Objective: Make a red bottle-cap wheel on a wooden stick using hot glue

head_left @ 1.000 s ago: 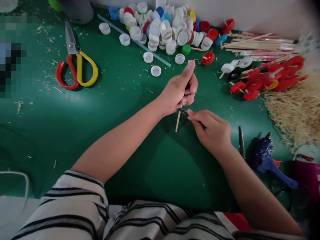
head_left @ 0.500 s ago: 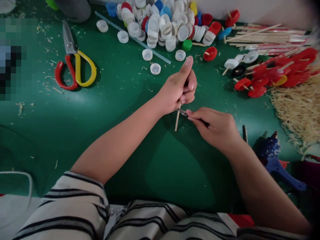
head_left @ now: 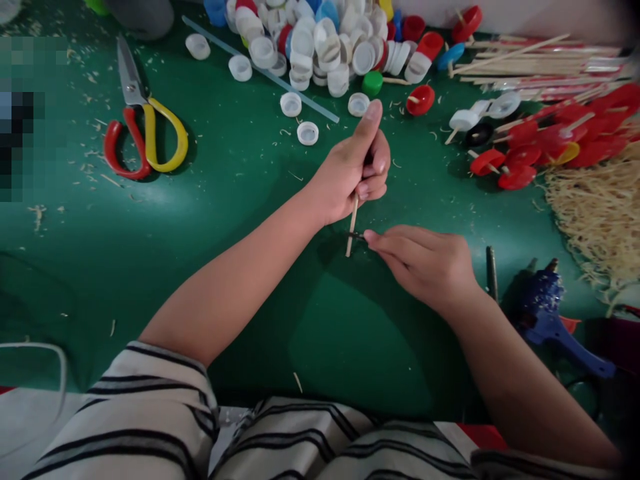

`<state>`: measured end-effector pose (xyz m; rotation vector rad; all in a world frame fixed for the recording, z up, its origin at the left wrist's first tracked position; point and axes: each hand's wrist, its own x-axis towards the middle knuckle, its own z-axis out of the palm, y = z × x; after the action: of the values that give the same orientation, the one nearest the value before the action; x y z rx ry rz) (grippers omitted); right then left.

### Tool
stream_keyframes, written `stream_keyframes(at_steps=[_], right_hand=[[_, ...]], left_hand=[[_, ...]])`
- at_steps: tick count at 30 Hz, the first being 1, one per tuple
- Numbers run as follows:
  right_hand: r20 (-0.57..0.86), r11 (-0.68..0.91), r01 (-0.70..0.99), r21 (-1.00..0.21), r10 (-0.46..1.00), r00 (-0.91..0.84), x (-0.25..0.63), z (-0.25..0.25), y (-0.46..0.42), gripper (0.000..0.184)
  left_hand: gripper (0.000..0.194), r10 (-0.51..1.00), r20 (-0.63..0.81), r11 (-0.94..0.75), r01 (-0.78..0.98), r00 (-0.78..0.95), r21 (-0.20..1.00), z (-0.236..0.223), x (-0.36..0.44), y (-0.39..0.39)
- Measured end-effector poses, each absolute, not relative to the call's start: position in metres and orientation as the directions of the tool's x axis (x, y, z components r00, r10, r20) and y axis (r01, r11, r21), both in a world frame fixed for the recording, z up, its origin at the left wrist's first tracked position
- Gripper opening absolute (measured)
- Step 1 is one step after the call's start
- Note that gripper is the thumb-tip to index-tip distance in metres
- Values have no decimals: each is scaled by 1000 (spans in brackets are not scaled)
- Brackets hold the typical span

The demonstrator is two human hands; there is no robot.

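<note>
My left hand is closed around a thin wooden stick, thumb pointing up and away. The stick's lower end sticks out below the fist toward me. My right hand pinches a small dark blade, which lies across the stick near its free end. Most of the blade is hidden by the fingers. A thin wood shaving shows on the green table close to my shirt. Several white bottle caps lie beyond my left hand.
Scissors with red and yellow handles lie at left. A heap of bottle caps stands at the back. At right are wooden sticks, red caps on sticks, a pile of shavings and a blue glue gun.
The blade in my right hand has moved down along the stick, away from my left fist toward the free end. A shaving now shows near the table's front edge.
</note>
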<state>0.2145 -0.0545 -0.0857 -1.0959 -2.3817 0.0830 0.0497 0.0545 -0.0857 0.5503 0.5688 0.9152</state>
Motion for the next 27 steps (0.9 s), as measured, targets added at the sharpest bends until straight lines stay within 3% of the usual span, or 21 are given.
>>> stream_keyframes(at_steps=[7, 18, 27], right_hand=[[352, 574, 764, -295, 808, -472, 209, -85, -47, 23], [329, 588, 722, -364, 807, -491, 217, -89, -56, 18], [357, 612, 711, -347, 787, -503, 221, -91, -65, 11]], left_hand=[[67, 832, -319, 546, -571, 453, 613, -83, 51, 54], [66, 855, -219, 481, -563, 470, 672, -85, 49, 53], [67, 862, -120, 440, -607, 493, 662, -91, 51, 53]])
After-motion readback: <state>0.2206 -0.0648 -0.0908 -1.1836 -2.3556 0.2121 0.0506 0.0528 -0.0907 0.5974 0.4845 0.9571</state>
